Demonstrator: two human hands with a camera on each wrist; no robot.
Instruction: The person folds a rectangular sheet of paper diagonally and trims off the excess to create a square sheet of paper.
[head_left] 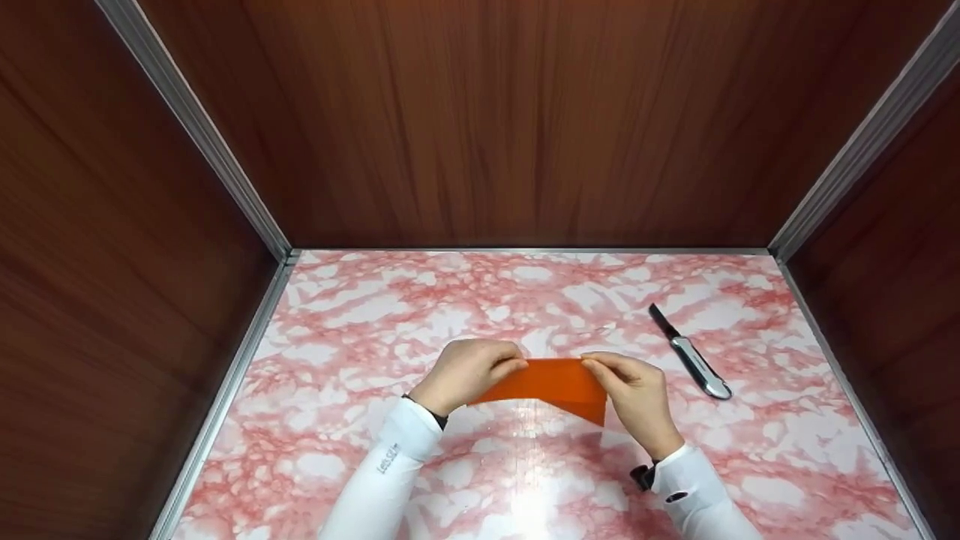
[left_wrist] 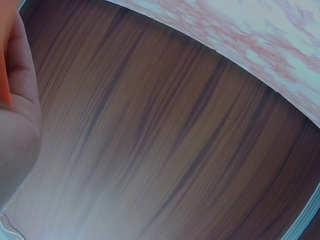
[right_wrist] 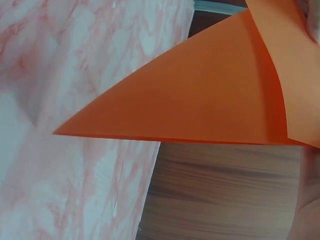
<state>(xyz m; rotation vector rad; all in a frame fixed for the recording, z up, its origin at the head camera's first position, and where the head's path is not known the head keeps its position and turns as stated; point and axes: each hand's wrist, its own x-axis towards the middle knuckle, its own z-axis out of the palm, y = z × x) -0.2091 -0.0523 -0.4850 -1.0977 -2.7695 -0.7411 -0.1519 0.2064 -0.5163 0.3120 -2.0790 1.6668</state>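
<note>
Both hands hold up a folded sheet of orange paper [head_left: 564, 381] above the table in the head view. My left hand [head_left: 474, 369] pinches its upper left part between thumb and fingers. At the upper right corner, my right hand [head_left: 631, 390] pinches the edge. A pointed flap of the paper [right_wrist: 200, 95] spreads wide in the right wrist view, with a second layer folded beside it. Only a strip of the paper [left_wrist: 5, 60] shows in the left wrist view, against the left palm [left_wrist: 22, 100].
A utility knife [head_left: 699, 364] with a grey handle and a dark blade lies on the table right of the hands. The red-and-white marbled tabletop [head_left: 360, 315] is bounded by brown wood-grain panels [head_left: 480, 127] and metal edge strips [head_left: 217, 150].
</note>
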